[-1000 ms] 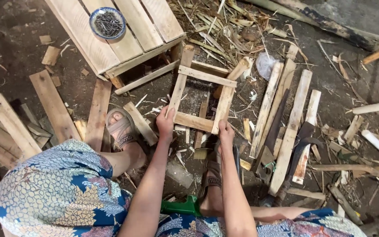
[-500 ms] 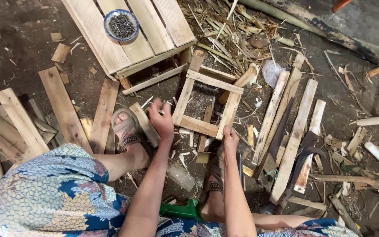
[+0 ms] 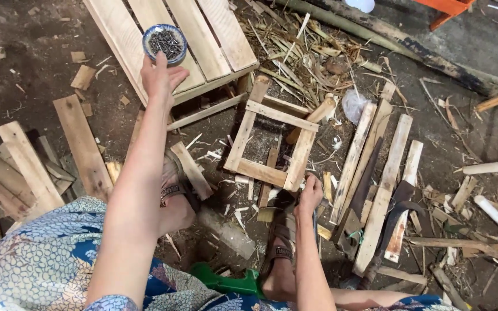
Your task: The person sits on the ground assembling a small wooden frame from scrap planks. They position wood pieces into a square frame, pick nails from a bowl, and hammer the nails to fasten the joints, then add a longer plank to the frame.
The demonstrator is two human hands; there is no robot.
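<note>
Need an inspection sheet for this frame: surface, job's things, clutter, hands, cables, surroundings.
Surface: dirt floor, littered with chips and splinters.
Job's things: square wooden frame flat on the floor; bowl of nails on a slatted pallet.
Clutter: loose slats right of the frame, boards on the left, straw pile beyond.
Hands: left hand open, reaching to the bowl, fingertips at its rim; right hand on the frame's near right corner, grip unclear.
Cables: nothing seen.
Surroundings: dark pole at upper right; sandalled feet near the frame; green plastic item underfoot.
</note>
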